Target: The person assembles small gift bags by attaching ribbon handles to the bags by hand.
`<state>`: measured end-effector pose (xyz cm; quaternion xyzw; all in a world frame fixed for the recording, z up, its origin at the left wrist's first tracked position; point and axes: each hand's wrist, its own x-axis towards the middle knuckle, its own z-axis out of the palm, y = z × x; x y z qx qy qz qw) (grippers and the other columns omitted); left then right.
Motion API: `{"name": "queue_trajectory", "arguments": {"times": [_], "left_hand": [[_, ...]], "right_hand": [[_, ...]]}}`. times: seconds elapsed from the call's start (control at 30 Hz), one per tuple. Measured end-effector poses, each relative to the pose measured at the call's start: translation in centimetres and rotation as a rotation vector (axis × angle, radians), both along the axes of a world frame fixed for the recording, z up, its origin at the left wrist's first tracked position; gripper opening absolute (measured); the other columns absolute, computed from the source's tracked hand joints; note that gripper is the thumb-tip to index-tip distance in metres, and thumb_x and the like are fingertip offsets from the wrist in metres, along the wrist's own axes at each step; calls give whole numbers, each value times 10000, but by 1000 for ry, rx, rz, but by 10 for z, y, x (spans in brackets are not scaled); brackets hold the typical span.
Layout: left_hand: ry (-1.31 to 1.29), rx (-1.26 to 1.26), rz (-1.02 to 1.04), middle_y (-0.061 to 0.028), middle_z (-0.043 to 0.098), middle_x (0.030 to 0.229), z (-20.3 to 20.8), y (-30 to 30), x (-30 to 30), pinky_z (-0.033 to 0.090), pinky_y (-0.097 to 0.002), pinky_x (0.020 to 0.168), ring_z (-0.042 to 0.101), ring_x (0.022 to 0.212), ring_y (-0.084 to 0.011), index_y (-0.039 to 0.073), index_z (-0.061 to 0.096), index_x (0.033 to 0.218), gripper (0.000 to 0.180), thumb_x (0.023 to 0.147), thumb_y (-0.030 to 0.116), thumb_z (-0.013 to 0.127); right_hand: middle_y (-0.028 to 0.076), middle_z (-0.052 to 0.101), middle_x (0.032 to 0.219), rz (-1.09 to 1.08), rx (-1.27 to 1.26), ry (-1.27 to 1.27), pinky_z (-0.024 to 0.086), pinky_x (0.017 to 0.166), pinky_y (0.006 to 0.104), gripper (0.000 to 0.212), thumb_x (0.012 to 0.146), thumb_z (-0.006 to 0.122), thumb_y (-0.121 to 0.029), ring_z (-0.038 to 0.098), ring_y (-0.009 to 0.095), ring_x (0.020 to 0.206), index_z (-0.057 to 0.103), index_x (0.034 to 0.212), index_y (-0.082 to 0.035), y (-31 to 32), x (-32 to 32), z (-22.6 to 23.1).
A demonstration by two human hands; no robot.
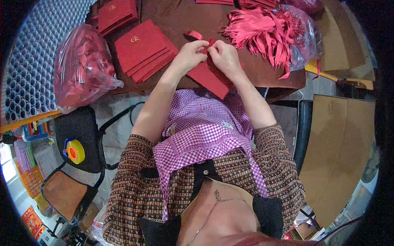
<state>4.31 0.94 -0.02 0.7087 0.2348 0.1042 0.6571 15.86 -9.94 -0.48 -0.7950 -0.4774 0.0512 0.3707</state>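
Observation:
Close together at the table's near side, my left hand (190,55) and my right hand (225,60) are both closed, fingertips pinched at the upper end of a dark red flat paper piece (211,80). A red satin ribbon (194,35) curls out beyond my left fingers, and its other end runs into the pinch. My fingers hide where ribbon and paper meet. Left of my hands lies a fanned stack of dark red folded bags or sleeves (143,49) with a small gold emblem. To the right is a heap of loose red ribbons (262,35).
A second red stack (117,15) lies far left, near a clear plastic bag of red pieces (85,67). Grey tubes (28,61) stand packed at left. A chair (78,139) holds a yellow tape roll (75,151). Brown cardboard (336,151) stands at right.

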Motion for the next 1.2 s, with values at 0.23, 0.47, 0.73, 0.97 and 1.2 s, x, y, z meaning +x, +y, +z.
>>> {"name": "queue_trajectory", "arguments": {"times": [0.23,0.47,0.73,0.97,1.2], "left_hand": [[25,-244,-101,-92,601,1109,14,18,-4,436,-275,893,548,1031,-159,-47,531,1193,352,846,12,517],[-52,-144,-125,-92,649,1003,7,18,1,475,-255,822,603,911,-132,-37,591,1094,247,867,47,542],[-6,331,-21,-131,662,824,-6,13,6,489,-275,692,627,789,-137,-5,648,943,178,805,80,575],[37,30,223,-110,637,786,0,15,11,484,-268,593,600,650,-155,-55,566,948,147,871,60,519],[-127,-30,434,-127,624,792,-7,-6,21,483,-260,586,601,624,-165,-56,552,971,159,888,73,510]], "right_hand": [[186,634,757,151,-35,86,494,643,371,221,840,579,-207,645,289,698,611,815,11,-8,6,21],[144,633,897,240,101,31,475,770,385,177,835,566,-143,599,308,864,635,963,-43,-2,34,29],[118,586,862,639,-38,67,449,787,356,159,776,600,-94,558,278,893,601,929,-51,18,57,30],[52,576,783,687,-318,199,441,727,295,106,807,575,-63,529,142,777,546,903,-29,6,83,38],[46,534,720,552,-246,210,433,675,292,103,798,587,-64,510,136,709,543,887,-37,-23,96,32]]}}
